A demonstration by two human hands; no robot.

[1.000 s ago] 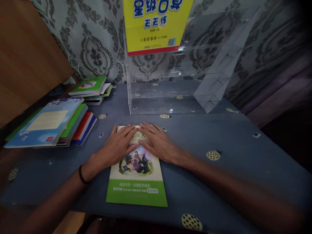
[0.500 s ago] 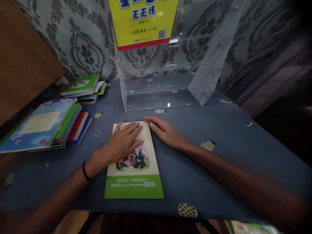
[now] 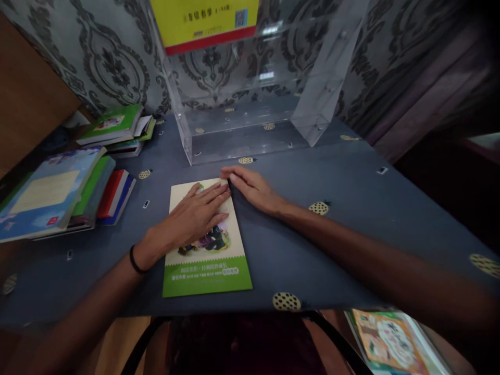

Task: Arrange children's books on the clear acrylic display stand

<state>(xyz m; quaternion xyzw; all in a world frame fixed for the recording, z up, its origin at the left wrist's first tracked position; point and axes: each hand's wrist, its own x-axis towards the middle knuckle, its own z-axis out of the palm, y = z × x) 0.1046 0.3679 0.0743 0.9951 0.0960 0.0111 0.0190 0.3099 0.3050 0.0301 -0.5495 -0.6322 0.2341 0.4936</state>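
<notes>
A paperback book (image 3: 209,276) with a cream and green cover lies closed on the dark blue tablecloth. My left hand (image 3: 195,216) rests flat across its upper part, fingers stretched toward the top right corner, covering much of the cover picture. A black band circles that wrist. My right hand (image 3: 253,190) lies at the book's top right corner, its fingers extended and the fingertips at or just beyond the edge. It grips nothing.
A clear acrylic rack (image 3: 242,148) stands behind the book, holding a yellow workbook (image 3: 207,23). On the left are a stack topped by a blue book (image 3: 50,190) and another topped by a green book (image 3: 113,125). An orange-covered book (image 3: 386,341) sits below the table edge.
The view has tipped downward, so the table things sit higher and the orange-covered book shows more. My left hand has slid slightly toward the book's right edge. My right hand stays at the corner.
</notes>
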